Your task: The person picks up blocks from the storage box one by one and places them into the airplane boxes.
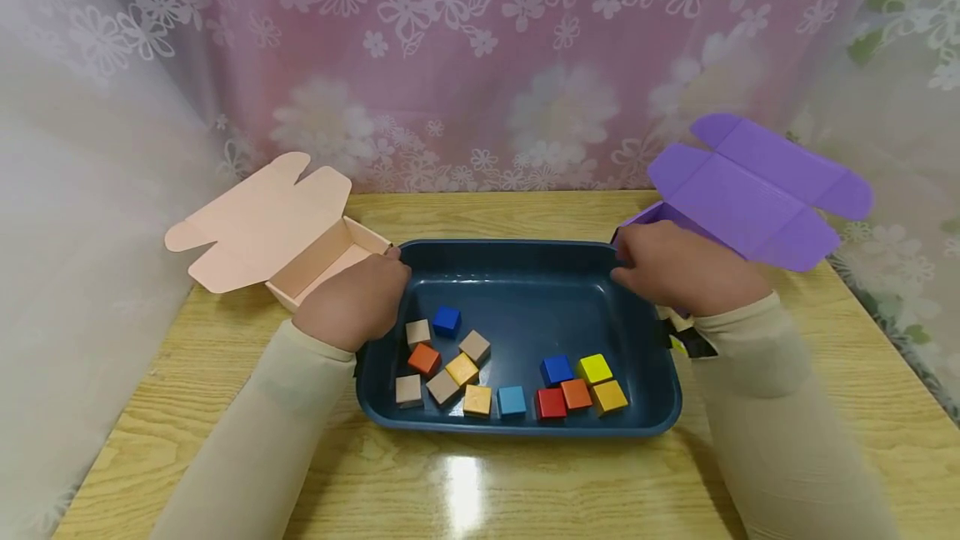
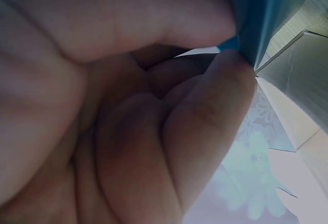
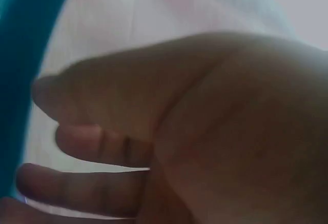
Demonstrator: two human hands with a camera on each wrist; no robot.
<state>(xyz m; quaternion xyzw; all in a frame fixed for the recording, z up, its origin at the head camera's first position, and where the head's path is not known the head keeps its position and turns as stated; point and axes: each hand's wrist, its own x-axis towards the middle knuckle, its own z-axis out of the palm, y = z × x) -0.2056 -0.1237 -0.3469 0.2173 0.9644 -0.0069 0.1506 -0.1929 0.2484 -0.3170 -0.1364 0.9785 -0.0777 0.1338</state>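
A dark blue tray stands on the wooden table, with several coloured and plain wooden cubes in its near half. My left hand is at the tray's far left corner; in the left wrist view, its thumb and a finger pinch the rim. My right hand holds the far right corner with bent fingers, the thumb on the inner side in the head view. The right wrist view shows its thumb tip at the tray's blue edge. A blue cube lies nearest the left hand, beside a plain wooden cube.
Beyond my left hand an open peach cardboard box has its lid folded back. An open purple box stands behind my right hand, partly covered by it. A pink flowered curtain hangs behind the wooden table.
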